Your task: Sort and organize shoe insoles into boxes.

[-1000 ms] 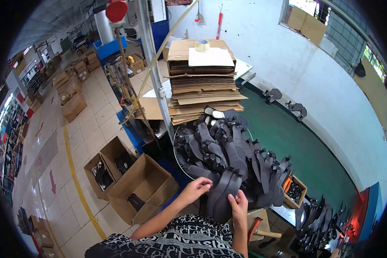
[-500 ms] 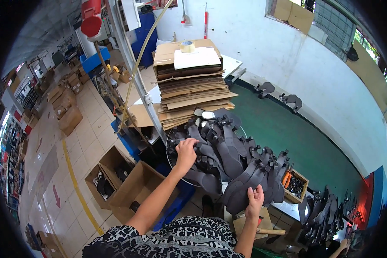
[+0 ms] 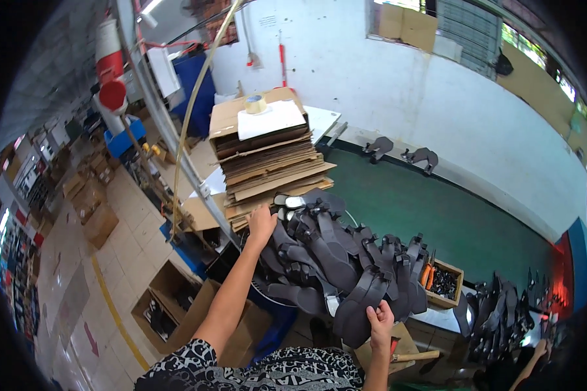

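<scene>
Grey soles (image 3: pixel 356 316) are pinched at the edge by the right grip (image 3: pixel 381 322), just left of it. Farther off, the left grip (image 3: pixel 261 225) is placed beside the sole pile (image 3: pixel 334 251), its hold impossible to tell; beyond it, cardboard sheets (image 3: pixel 275 166) are stacked.

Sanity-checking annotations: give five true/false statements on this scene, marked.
1. The tape roll sits atop the cardboard stack. True.
2. The left hand holds the tape roll. False: it is beside white-faced pieces.
3. The right hand holds dark grey soles. True.
4. The orange-handled tool lies on the cardboard stack. False: it is at the wooden tray's left end.
5. A wooden-handled hammer lies near the right hand. True.
</scene>
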The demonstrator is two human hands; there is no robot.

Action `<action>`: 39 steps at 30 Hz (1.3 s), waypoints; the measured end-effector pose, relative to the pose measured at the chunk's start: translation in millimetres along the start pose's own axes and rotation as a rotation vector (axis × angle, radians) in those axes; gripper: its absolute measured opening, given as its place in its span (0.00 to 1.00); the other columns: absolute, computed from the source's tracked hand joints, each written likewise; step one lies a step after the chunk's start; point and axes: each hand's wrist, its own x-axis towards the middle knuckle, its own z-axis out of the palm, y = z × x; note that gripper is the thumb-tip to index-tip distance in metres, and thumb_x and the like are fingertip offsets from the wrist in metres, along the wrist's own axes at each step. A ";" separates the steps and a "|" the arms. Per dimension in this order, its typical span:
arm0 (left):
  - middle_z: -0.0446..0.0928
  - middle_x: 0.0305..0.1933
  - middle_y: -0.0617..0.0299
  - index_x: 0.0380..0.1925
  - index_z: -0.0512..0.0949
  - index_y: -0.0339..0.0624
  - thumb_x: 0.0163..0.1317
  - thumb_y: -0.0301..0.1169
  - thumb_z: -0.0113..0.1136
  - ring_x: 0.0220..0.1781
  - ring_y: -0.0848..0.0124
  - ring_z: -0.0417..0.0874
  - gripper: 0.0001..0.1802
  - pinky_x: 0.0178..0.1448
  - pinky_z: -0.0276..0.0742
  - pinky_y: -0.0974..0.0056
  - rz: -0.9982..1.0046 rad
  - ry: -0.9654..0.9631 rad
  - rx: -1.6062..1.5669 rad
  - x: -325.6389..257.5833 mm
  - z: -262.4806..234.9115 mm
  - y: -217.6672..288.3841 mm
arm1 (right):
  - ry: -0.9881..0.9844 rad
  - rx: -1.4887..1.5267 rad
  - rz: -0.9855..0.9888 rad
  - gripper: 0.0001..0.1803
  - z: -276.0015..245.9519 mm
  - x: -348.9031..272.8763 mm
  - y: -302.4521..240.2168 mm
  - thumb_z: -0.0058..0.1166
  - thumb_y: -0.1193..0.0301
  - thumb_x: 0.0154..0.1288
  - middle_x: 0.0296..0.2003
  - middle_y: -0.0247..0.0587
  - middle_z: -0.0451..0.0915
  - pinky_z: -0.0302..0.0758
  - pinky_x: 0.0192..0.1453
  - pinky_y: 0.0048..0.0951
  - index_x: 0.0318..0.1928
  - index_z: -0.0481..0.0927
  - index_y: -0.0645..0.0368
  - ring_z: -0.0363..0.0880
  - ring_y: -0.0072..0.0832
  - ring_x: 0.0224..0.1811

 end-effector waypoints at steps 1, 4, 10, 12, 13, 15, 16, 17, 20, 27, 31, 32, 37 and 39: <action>0.77 0.50 0.50 0.50 0.76 0.38 0.61 0.41 0.62 0.58 0.54 0.74 0.22 0.61 0.65 0.46 0.068 0.077 -0.114 1.2 -0.9 1.9 | -0.013 -0.009 -0.011 0.14 -2.5 1.5 2.9 0.55 0.74 0.67 0.45 0.39 0.80 0.73 0.55 0.24 0.51 0.71 0.66 0.78 0.22 0.47; 0.73 0.55 0.49 0.54 0.72 0.38 0.59 0.39 0.61 0.59 0.51 0.71 0.26 0.62 0.66 0.51 0.345 0.059 -0.310 -2.4 -17.7 43.4 | 0.047 0.017 -0.020 0.15 -9.3 1.3 3.7 0.54 0.75 0.67 0.45 0.39 0.80 0.73 0.54 0.24 0.51 0.71 0.66 0.78 0.23 0.46; 0.71 0.57 0.48 0.55 0.70 0.37 0.56 0.38 0.63 0.62 0.51 0.69 0.28 0.64 0.65 0.54 0.690 0.115 -0.331 -4.6 -15.4 123.8 | 0.065 0.303 -0.120 0.18 -14.6 -9.6 -1.8 0.59 0.73 0.64 0.42 0.38 0.81 0.74 0.51 0.27 0.52 0.72 0.63 0.79 0.25 0.42; 0.70 0.58 0.48 0.56 0.70 0.38 0.55 0.36 0.64 0.64 0.53 0.67 0.29 0.65 0.64 0.54 0.973 0.381 0.030 -10.6 -6.3 155.3 | 0.011 0.613 -0.231 0.19 -20.0 -21.2 -1.8 0.60 0.70 0.63 0.40 0.39 0.81 0.76 0.48 0.36 0.54 0.72 0.57 0.79 0.36 0.40; 0.71 0.57 0.50 0.54 0.71 0.39 0.54 0.35 0.65 0.65 0.55 0.67 0.27 0.64 0.64 0.53 1.083 0.366 0.040 -13.2 -3.2 171.9 | -0.073 0.641 -0.298 0.19 -37.1 -22.5 11.6 0.59 0.67 0.64 0.38 0.43 0.82 0.73 0.44 0.41 0.54 0.73 0.54 0.78 0.40 0.38; 0.71 0.57 0.51 0.53 0.71 0.39 0.54 0.34 0.64 0.64 0.56 0.67 0.26 0.64 0.64 0.53 1.170 0.183 -0.002 -7.8 14.5 192.1 | -0.095 0.651 -0.323 0.19 -54.4 -29.2 19.6 0.59 0.68 0.64 0.38 0.43 0.82 0.72 0.42 0.41 0.54 0.73 0.54 0.78 0.39 0.39; 0.71 0.57 0.52 0.52 0.72 0.39 0.55 0.34 0.64 0.64 0.56 0.68 0.25 0.64 0.65 0.53 1.217 0.028 -0.036 -4.3 22.7 201.8 | -0.159 0.651 -0.339 0.19 -59.8 -32.2 22.4 0.58 0.68 0.64 0.37 0.44 0.82 0.71 0.41 0.40 0.55 0.73 0.54 0.77 0.37 0.39; 0.72 0.57 0.53 0.51 0.72 0.39 0.56 0.33 0.63 0.64 0.57 0.69 0.23 0.63 0.66 0.53 1.204 -0.117 -0.076 0.0 34.3 212.5 | -0.133 0.639 -0.343 0.20 -61.5 -34.4 18.1 0.60 0.68 0.62 0.35 0.46 0.81 0.72 0.42 0.40 0.53 0.74 0.59 0.77 0.38 0.38; 0.72 0.56 0.52 0.52 0.72 0.38 0.57 0.34 0.62 0.63 0.56 0.70 0.23 0.63 0.66 0.53 1.275 -0.273 -0.023 2.0 68.3 248.5 | -0.117 0.426 -0.288 0.18 -80.3 -42.5 16.0 0.61 0.68 0.59 0.35 0.48 0.81 0.74 0.44 0.39 0.47 0.77 0.65 0.78 0.40 0.39; 0.72 0.56 0.41 0.56 0.69 0.30 0.63 0.37 0.58 0.60 0.48 0.72 0.26 0.64 0.67 0.54 1.229 -0.440 -0.365 -22.4 144.9 346.7 | 0.002 0.461 -0.043 0.10 -79.3 -43.9 2.3 0.60 0.67 0.59 0.32 0.51 0.81 0.70 0.46 0.41 0.32 0.82 0.63 0.77 0.41 0.38; 0.76 0.53 0.42 0.54 0.71 0.34 0.63 0.34 0.58 0.57 0.48 0.76 0.22 0.62 0.70 0.56 1.196 -0.679 -0.260 -30.4 167.9 385.5 | 0.040 0.471 -0.092 0.10 -74.4 -36.1 1.1 0.61 0.68 0.58 0.30 0.50 0.81 0.69 0.46 0.41 0.34 0.82 0.63 0.77 0.40 0.38; 0.76 0.53 0.42 0.54 0.71 0.34 0.63 0.34 0.58 0.57 0.48 0.76 0.22 0.62 0.70 0.56 1.204 -0.685 -0.266 -34.5 166.7 390.9 | 0.050 0.466 -0.096 0.10 -76.9 -37.4 6.1 0.61 0.68 0.58 0.30 0.50 0.81 0.69 0.46 0.41 0.34 0.82 0.63 0.77 0.40 0.38; 0.79 0.47 0.49 0.44 0.75 0.36 0.62 0.28 0.56 0.50 0.51 0.80 0.11 0.53 0.76 0.55 1.277 -0.214 -0.443 -36.8 127.1 388.1 | 0.094 0.537 -0.321 0.15 -75.3 -45.6 17.4 0.64 0.67 0.56 0.36 0.52 0.80 0.73 0.47 0.44 0.36 0.81 0.68 0.78 0.44 0.40; 0.80 0.46 0.49 0.43 0.76 0.38 0.62 0.28 0.57 0.49 0.52 0.81 0.11 0.52 0.77 0.56 1.282 0.190 -0.549 -22.1 90.4 386.0 | 0.135 0.533 -0.409 0.12 -74.5 -49.0 17.9 0.62 0.70 0.56 0.35 0.52 0.80 0.73 0.46 0.43 0.35 0.81 0.68 0.78 0.44 0.41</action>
